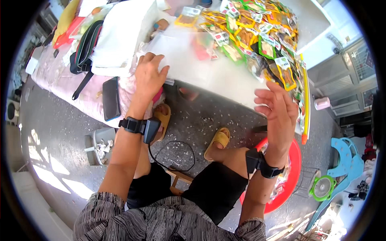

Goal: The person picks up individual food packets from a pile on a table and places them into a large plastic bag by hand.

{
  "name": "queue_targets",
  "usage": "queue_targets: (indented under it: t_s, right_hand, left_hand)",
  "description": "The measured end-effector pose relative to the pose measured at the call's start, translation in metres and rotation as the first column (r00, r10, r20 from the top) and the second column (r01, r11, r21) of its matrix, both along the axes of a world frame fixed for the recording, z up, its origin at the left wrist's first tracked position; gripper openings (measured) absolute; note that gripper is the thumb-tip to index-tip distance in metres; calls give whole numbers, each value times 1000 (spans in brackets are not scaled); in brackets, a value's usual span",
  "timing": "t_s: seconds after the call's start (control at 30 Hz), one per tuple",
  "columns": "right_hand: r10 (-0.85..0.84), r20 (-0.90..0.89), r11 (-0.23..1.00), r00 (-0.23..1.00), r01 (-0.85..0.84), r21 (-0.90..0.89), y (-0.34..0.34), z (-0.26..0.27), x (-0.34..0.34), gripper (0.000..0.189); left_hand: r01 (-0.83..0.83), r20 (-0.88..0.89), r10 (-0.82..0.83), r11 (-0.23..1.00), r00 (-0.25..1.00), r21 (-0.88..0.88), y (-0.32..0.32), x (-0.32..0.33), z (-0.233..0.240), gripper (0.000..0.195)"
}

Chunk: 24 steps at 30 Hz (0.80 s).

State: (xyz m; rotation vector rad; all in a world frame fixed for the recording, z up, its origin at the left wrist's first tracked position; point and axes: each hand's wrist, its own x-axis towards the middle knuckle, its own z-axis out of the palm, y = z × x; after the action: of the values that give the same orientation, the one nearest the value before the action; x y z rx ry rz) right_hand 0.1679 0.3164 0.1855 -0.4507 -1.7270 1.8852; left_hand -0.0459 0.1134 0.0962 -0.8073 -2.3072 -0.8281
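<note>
My left hand (150, 72) is at the near edge of the white table, its fingers bent at the edge of a clear plastic bag (175, 45). Whether the fingers grip the film is hard to see. My right hand (277, 102) is raised at the table's right side, fingers apart and slightly blurred, with nothing in it. Beyond it is a heap of small sealed food packets (250, 33) with yellow, green and black borders. A blurred reddish packet (202, 48) is by the bag's right side. One yellow-edged packet (187, 16) lies apart at the back.
At left, a white foam box (123, 36), a black pouch (87, 45) and a smartphone (111, 98) lie on pink cloth. A red basin (294, 168) holding packets stands by my right leg. A grey bin (99, 147) and a green fan (322, 187) flank me.
</note>
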Motion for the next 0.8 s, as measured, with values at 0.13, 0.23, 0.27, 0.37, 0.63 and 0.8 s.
queue_targets:
  t_s: [0.13,0.23,0.27,0.37,0.63,0.8]
  right_hand:
    - [126,5,992,992,-126,-26,-16,-15,-65,27]
    - [103,114,995,988,-104,6,-17,-59,-89,26]
    - [50,191,997,980,-61,52,-15,-72,-94,27]
    - [-163,218,939,962,83,334,-9,-108,-108,31]
    - [-149,279,863,949,-13,506,-31,-110,-125,49]
    - [-34,214,997,976,19,72,2,-106,-113,39]
  left_hand:
    - [123,88,-120,992,989,-27,4,5,1,31]
    - [154,123,-149,987,981,-35,9,12,3,33]
    - [194,147,-185,980,972,-47,12,15,5,35]
    - [272,146,-256,958,956,-97,19,22,6,39]
    - [388,176,-357,899,917,-203,26,31,2,37]
    - [405,117,-388,881,914,-245,27,29,-3,21]
